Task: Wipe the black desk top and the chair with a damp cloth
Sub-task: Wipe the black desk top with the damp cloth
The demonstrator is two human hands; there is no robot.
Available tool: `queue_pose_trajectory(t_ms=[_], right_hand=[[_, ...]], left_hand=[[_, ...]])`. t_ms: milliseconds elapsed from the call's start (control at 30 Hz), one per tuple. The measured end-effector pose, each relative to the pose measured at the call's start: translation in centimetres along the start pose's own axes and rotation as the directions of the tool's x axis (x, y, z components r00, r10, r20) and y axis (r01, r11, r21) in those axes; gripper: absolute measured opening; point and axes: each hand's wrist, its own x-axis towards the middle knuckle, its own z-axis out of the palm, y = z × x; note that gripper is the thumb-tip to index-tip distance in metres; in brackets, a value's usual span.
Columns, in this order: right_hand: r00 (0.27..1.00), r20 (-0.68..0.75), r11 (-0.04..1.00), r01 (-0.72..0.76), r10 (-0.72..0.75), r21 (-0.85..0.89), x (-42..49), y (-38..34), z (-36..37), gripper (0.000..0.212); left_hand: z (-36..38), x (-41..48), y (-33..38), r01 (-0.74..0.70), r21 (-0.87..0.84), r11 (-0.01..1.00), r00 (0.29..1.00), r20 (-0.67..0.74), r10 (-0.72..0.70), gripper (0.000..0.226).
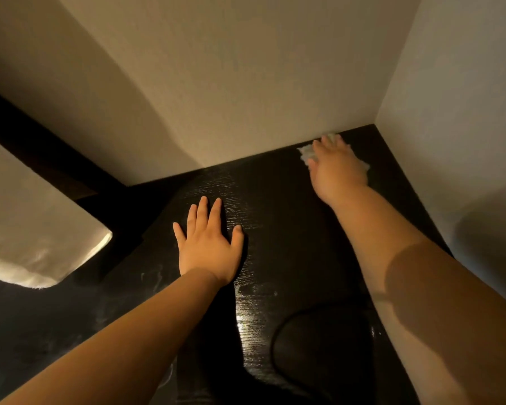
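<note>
The black desk top (281, 217) has a wood grain and fills the lower middle of the head view, with wet streaks shining near its front. My left hand (209, 244) lies flat on it, palm down, fingers spread, holding nothing. My right hand (335, 168) reaches to the far right corner and presses a white cloth (306, 154) onto the desk, close to where the two walls meet. Most of the cloth is hidden under the hand. No chair can be made out.
Beige walls (246, 83) close the desk in at the back and on the right. A pale cushion or pillow (32, 235) lies at the left, beyond the desk's edge. A dark curved shape (275, 340), perhaps a cable, crosses the desk near the front.
</note>
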Motion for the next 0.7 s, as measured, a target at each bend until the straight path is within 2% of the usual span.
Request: queue_pose_trajectory(t_ms=[33,100,167,233,333,400,533,633,700], right_hand=[[1.0,0.005,1.0,0.01,-0.01,0.022,-0.1,-0.5,0.0,0.047],[0.985,0.066,0.987,0.156,-0.159,0.044,-0.5,-2.5,0.5,0.044],[0.93,0.151,0.942,0.333,-0.334,0.035,-0.9,-4.2,1.4,0.047],[0.895,0.186,0.913,0.407,-0.405,0.03,-0.4,-4.1,0.9,0.048],[0.916,0.197,0.936,0.35,-0.35,0.036,1.1,-0.5,-0.9,0.048],[0.936,0.188,0.95,0.31,-0.297,-0.044,2.0,2.7,-1.8,0.048],[0.964,0.09,0.956,0.262,-0.251,-0.132,2.6,6.3,-2.1,0.048],[0.956,-0.034,0.944,0.28,-0.29,-0.173,3.5,7.5,-1.9,0.042],[0.958,-0.068,0.941,0.258,-0.279,-0.218,4.0,8.2,-1.6,0.035]], left_hand=[[0.0,0.0,0.0,-0.001,-0.001,1.0,1.0,-0.001,0.001,0.075],[-0.1,-0.1,0.0,-0.002,-0.006,1.0,1.0,0.003,0.002,0.075],[-0.2,-0.1,0.1,-0.005,-0.005,1.0,1.0,0.006,0.005,0.075],[-0.2,0.1,0.1,-0.007,-0.007,1.0,1.0,0.006,0.007,0.075],[-0.1,0.0,0.1,-0.006,-0.006,1.0,1.0,0.0,0.006,0.075],[-0.1,-0.1,0.1,0.0,0.008,1.0,1.0,-0.001,0.0,0.075],[-0.1,-0.2,0.2,-0.003,0.023,1.0,1.0,-0.001,0.003,0.074],[0.0,-0.1,0.1,-0.006,0.02,1.0,1.0,-0.006,0.006,0.074],[0.1,0.0,0.0,-0.008,0.018,1.0,1.0,-0.01,0.008,0.074]])
